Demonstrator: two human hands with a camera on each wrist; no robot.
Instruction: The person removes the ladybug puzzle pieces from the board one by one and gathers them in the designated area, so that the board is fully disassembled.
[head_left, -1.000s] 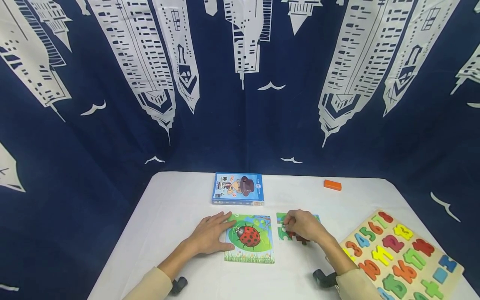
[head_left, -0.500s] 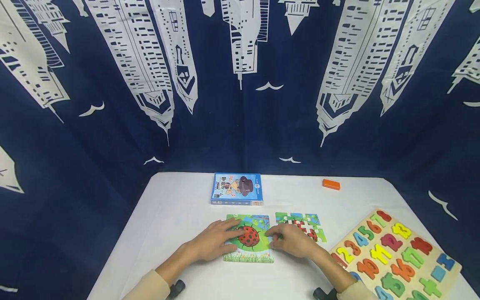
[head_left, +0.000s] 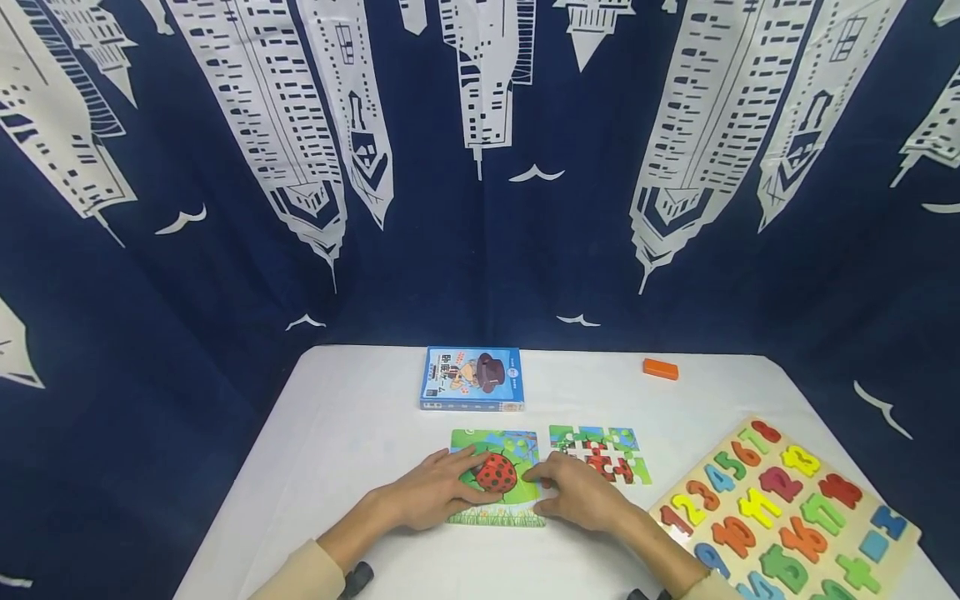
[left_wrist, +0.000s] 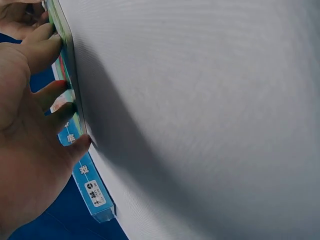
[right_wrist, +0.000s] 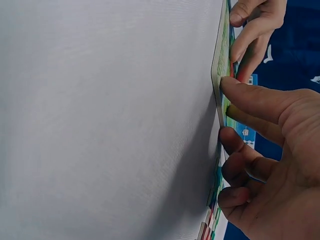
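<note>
1. A ladybug picture board lies face up on the white table, between the person's hands.
2. The left hand rests on the board's left part, fingers spread and fairly straight, gripping nothing; it covers that edge and the ladybug's head end.
3. The right hand is half curled, thumb and fingertips touching the board's right edge; whether they pinch it cannot be told.
4. Both wrist views show the board nearly edge-on, its print hard to make out.
5. The printed grass strip runs along the near edge, blue along the far one. The outline looks nearly square, so no long axis can be told.
6. The right hand hides some jigsaw pieces beyond it.
7. The wooden number board slants at the right, cut off below.
8. A blue game box lies behind the picture board.
</note>
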